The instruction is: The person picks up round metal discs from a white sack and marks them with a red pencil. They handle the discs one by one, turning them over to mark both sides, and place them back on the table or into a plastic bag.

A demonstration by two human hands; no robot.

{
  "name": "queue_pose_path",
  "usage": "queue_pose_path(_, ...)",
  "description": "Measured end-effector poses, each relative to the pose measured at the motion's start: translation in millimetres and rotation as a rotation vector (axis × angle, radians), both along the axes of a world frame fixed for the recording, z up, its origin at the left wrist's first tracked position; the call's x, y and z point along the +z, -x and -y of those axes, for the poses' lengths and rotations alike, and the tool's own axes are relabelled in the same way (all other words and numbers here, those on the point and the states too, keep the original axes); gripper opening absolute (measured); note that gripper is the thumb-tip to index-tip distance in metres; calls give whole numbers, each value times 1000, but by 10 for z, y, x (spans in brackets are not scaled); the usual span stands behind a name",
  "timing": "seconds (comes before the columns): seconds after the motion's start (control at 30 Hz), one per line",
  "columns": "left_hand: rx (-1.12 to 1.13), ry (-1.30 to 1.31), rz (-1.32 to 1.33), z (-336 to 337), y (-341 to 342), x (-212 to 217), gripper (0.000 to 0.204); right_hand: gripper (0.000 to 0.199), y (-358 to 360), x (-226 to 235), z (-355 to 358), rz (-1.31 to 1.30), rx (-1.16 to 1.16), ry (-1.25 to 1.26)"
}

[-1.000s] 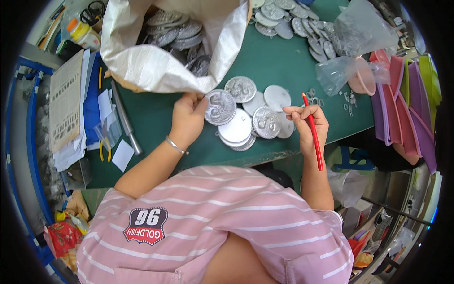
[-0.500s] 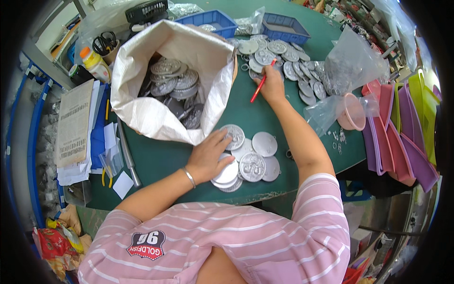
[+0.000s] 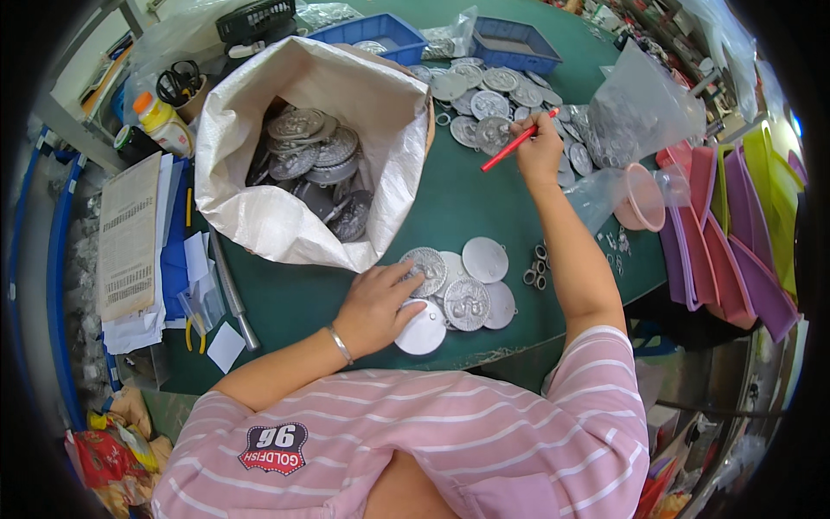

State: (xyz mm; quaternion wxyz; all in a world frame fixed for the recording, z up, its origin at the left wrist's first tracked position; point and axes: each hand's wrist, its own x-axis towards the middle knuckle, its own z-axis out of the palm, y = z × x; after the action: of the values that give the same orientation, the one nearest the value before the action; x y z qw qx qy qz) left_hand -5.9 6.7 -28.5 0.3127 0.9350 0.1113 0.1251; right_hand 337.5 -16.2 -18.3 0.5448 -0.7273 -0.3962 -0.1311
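Observation:
My left hand (image 3: 376, 301) rests with its fingers apart over a small pile of silver medallions near the table's front edge. Its fingertips touch an embossed medallion (image 3: 425, 270), and the thumb lies by a plain-faced disc (image 3: 421, 327). Another embossed medallion (image 3: 466, 304) lies on top of the pile, with a plain one (image 3: 485, 259) behind it. Farther off, my right hand (image 3: 540, 154) is closed around a red pen (image 3: 508, 152), which slants down to the left. That hand is over the right part of a larger heap of medallions (image 3: 489, 105), partly covering it.
A white woven sack (image 3: 303, 238) holding more medallions stands left of centre. Blue trays (image 3: 519, 60) sit at the back. Metal rings (image 3: 536, 268) lie beside my right forearm. On the right are a clear bag (image 3: 644, 112), a pink cup (image 3: 641, 201) and coloured bins (image 3: 692, 251); papers (image 3: 134, 251) lie left.
My right hand has moved to the right over the heap with the red pen. The rings beside my forearm now show more fully. My left hand stays on the near pile.

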Motion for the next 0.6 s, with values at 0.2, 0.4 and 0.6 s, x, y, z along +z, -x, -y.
queue_pose_path(0.2,69,335,223,9,-126,257,56,26,908,249,640,-593,397,-299)
queue_pose_path(0.4,128,928,524,104,-227,234,34,29,1789,249,955,-661,549,-505)
queue_pose_path(0.6,146,647,547,79,-72,260,16,29,1975,240,1099,-657,613,-411)
